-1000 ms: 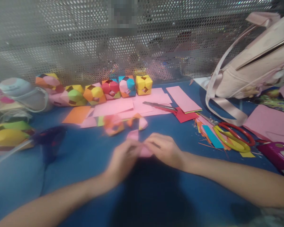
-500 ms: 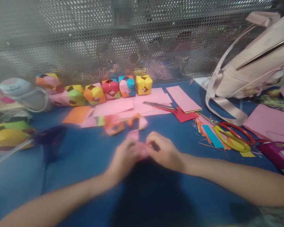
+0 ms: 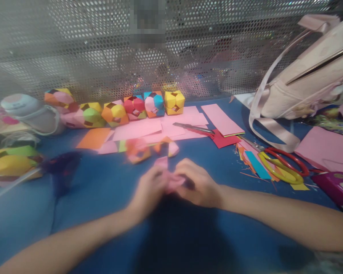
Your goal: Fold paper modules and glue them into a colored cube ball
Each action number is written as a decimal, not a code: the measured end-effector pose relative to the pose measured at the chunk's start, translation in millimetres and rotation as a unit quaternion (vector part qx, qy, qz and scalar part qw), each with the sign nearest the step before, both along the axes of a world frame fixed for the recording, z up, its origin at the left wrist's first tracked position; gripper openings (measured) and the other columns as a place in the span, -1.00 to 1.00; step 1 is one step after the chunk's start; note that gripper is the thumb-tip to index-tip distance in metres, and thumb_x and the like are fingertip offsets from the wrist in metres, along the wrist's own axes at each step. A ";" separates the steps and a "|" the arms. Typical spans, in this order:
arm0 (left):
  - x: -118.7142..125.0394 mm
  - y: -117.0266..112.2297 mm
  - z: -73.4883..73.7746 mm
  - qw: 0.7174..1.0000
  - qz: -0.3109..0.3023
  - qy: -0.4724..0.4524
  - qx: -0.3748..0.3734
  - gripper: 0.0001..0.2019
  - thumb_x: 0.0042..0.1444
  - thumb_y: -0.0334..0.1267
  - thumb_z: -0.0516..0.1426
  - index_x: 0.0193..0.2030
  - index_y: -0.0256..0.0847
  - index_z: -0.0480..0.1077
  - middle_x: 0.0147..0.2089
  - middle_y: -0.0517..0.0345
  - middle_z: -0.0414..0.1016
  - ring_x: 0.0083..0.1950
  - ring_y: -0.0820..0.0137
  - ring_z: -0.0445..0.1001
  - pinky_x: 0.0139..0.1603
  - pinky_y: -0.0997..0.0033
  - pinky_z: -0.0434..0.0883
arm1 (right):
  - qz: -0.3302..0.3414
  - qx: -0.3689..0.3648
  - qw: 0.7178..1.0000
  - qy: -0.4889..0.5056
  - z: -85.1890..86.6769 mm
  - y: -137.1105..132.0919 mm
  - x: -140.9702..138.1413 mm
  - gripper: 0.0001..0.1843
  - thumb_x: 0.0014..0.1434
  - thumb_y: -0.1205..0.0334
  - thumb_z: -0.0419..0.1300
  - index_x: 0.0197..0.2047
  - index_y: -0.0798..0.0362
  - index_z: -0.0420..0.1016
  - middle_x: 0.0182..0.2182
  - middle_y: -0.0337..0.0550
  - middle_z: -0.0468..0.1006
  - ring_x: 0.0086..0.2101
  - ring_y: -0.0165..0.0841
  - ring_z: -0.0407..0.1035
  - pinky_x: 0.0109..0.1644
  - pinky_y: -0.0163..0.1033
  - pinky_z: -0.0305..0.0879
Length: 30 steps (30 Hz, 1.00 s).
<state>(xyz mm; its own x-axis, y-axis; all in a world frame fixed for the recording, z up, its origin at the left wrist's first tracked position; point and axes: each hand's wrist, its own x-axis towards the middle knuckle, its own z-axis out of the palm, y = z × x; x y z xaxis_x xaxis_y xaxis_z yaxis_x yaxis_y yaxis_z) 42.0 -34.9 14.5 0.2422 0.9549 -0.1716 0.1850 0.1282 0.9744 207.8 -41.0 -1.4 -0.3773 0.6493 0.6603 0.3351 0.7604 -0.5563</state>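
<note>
Between my two hands is a piece of pink folded paper (image 3: 173, 182), blurred and partly covered by the fingers. My left hand (image 3: 152, 186) is closed on its left side, and a pink flap stands up above those fingers. My right hand (image 3: 196, 182) pinches the right side, fingers curled. Just beyond the hands lie folded orange and pink paper pieces (image 3: 137, 151) and a smaller orange, white and pink folded piece (image 3: 171, 147). Flat pink paper sheets (image 3: 140, 128) spread behind them, with red-handled scissors (image 3: 194, 128) lying on top.
Several folded paper balls (image 3: 134, 106) line the back by a perforated metal panel (image 3: 103, 57). A dark glue gun (image 3: 61, 167) stands left. At right are yellow-handled scissors (image 3: 280, 167), paper scraps (image 3: 255, 163), a purple tool (image 3: 334, 186) and a pale bag (image 3: 303, 76).
The pink paper between my hands has shifted, and more of it shows by my right fingers. My hands stay in nearly the same place.
</note>
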 end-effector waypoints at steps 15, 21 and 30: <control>-4.1 -0.5 -6.5 0.998 -0.004 0.045 0.047 -0.90 0.02 -0.25 0.15 -0.44 -0.22 0.36 -0.56 0.28 0.33 -0.56 0.53 0.24 -0.56 0.56 0.21 | -0.004 -0.072 0.996 0.052 3.9 0.2 3.5 -0.81 0.25 0.34 -0.06 -0.33 0.07 0.34 -0.41 -0.13 0.42 -0.33 -0.38 0.32 -0.23 -0.25 0.29; -3.5 -1.4 -6.0 0.996 0.000 0.060 0.060 -0.86 0.02 -0.21 0.15 -0.47 -0.20 0.36 -0.61 0.30 0.25 -0.59 0.54 0.17 -0.60 0.55 0.16 | -0.043 -0.315 0.943 0.093 7.9 4.9 2.3 -0.78 0.25 0.21 -0.01 -0.37 0.06 0.36 -0.44 -0.23 0.42 -0.37 -0.42 0.32 -0.29 -0.33 0.27; -3.8 -0.3 -5.9 0.995 -0.005 0.062 0.084 -0.83 0.03 -0.17 0.15 -0.48 -0.20 0.38 -0.63 0.29 0.23 -0.59 0.54 0.14 -0.62 0.56 0.15 | -0.008 -0.360 0.927 0.105 9.9 6.9 2.8 -0.69 0.26 0.13 -0.04 -0.45 0.06 0.33 -0.50 -0.27 0.35 -0.43 -0.43 0.25 -0.32 -0.33 0.22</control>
